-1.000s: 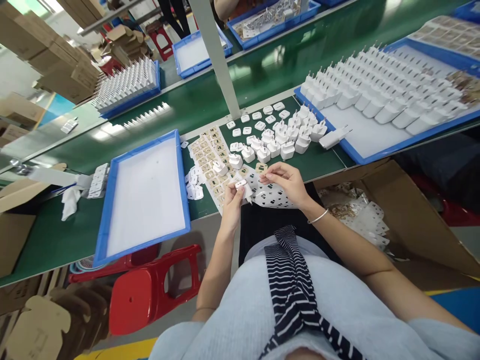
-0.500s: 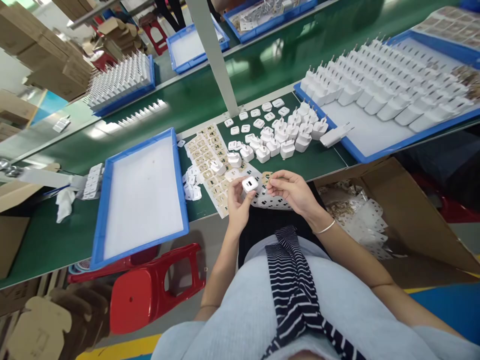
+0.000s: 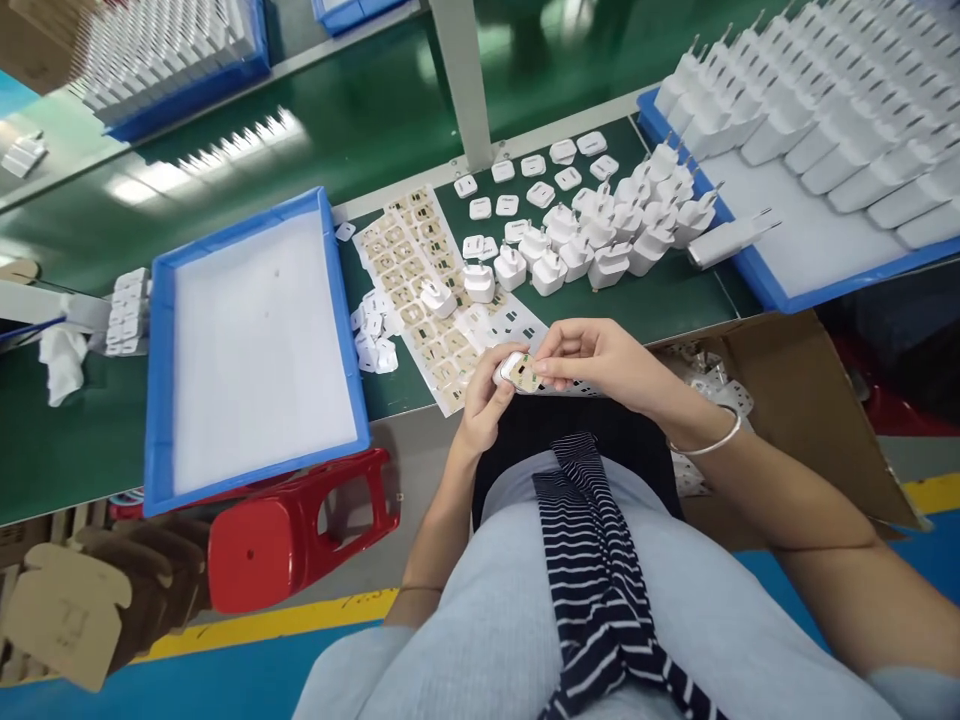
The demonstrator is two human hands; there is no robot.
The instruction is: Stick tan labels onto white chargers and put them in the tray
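Observation:
My left hand [image 3: 484, 400] grips a white charger [image 3: 507, 368] between thumb and fingers, its port face turned up. Pinched in my right hand [image 3: 581, 358] is a small tan adhesive sticker [image 3: 523, 374], lying over the charger's face. Just beyond my hands, a sheet of stickers [image 3: 427, 290] lies on the green bench, with one charger [image 3: 438, 298] standing on it. Several more plug chargers [image 3: 550, 272] cluster behind and to the right, prongs up. Small white cover plates [image 3: 540, 194] lie in loose rows behind them.
An empty-looking white tray with a blue rim [image 3: 346, 400] sits at the left. Another blue tray [image 3: 817, 295] at the right holds rows of chargers. White pieces [image 3: 375, 335] are heaped beside the sheet. A red stool [image 3: 251, 555] and a cardboard box [image 3: 810, 430] stand below the bench edge.
My right hand has moved left with the sticker, from beside the charger onto its face. The charger has tilted in my left hand. The camera view has shifted closer to the bench.

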